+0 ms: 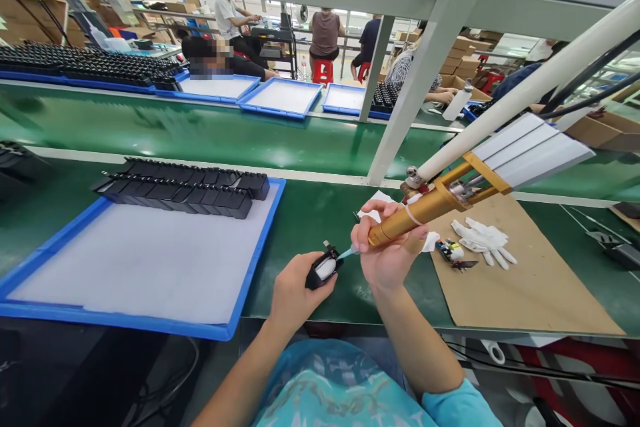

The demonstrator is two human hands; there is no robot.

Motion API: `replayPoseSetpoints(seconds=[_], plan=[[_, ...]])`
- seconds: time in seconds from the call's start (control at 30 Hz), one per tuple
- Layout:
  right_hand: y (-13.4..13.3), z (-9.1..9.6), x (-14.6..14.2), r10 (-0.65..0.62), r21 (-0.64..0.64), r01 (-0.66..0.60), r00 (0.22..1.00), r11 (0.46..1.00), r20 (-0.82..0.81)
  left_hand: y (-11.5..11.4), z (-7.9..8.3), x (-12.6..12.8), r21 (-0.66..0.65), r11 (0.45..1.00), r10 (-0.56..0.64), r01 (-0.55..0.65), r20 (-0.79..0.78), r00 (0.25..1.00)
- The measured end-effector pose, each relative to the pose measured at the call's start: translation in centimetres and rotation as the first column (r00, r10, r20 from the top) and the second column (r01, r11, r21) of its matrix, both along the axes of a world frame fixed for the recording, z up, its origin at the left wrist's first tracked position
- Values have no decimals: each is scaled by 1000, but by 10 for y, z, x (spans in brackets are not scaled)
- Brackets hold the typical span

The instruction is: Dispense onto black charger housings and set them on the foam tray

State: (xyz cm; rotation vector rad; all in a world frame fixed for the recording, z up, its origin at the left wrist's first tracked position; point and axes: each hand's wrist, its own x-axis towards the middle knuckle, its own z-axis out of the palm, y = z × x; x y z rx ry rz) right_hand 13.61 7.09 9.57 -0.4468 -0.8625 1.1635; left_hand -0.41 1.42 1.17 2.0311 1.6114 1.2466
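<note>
Presumably for steadiness, the left hand pinches the black housing over the green surface, open side up; the right hand wraps the gold dispenser, angling its pale-blue nozzle tip to the housing's edge.

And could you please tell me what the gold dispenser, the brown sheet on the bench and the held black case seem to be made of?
The gold dispenser: probably metal, perhaps anodised, given its smooth sheen. The brown sheet: likely cardboard, judging by its matt tan surface. The held black case: seemingly hard plastic, from its dark, moulded look, though coated metal cannot be ruled out.
</note>
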Motion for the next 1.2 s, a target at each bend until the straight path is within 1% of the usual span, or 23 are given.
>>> replayPoseSetpoints(seconds=[0.1, 0.23, 0.4, 0.5, 0.63, 0.8, 0.9, 1.07, 1.2], plan=[[-1, 1, -1, -9, -14, 9, 1000, 1000, 27, -1, 2, 0, 0, 1000, -4, 4, 17, 1000], [-2, 1, -2, 13, -13, -13, 1000, 1000, 23, -1, 0, -1, -14, 1000, 1, 0, 45, 999], [-5, 2, -6, 27, -7, -27, 1000, 1000, 6, 1, -4, 1, -75, 996, 49, -44, 64, 997], [-7, 4, -10, 25, -14, -25, 1000, 1000, 12, 3, -7, 4, -95, 994, 58, -50, 84, 995], [-10, 7, -17, 48, 1, -48, 999, 999, 7, 5, -7, 11, -58, 998, 25, -18, 119, 993], [-12, 8, -21, 60, 12, -60, 998, 998, 27, 5, -3, 15, 38, 999, -8, 1, 162, 987], [-13, 8, -21, 53, 11, -54, 998, 998, 22, 5, -2, 15, 60, 998, -6, -3, 155, 988], [-13, 9, -22, 40, -14, -40, 998, 999, 41, 5, -2, 13, 51, 999, -2, -4, 120, 993], [-12, 9, -22, 18, -34, -17, 1000, 999, 18, 9, -6, 6, 8, 1000, 2, -3, 38, 999]])
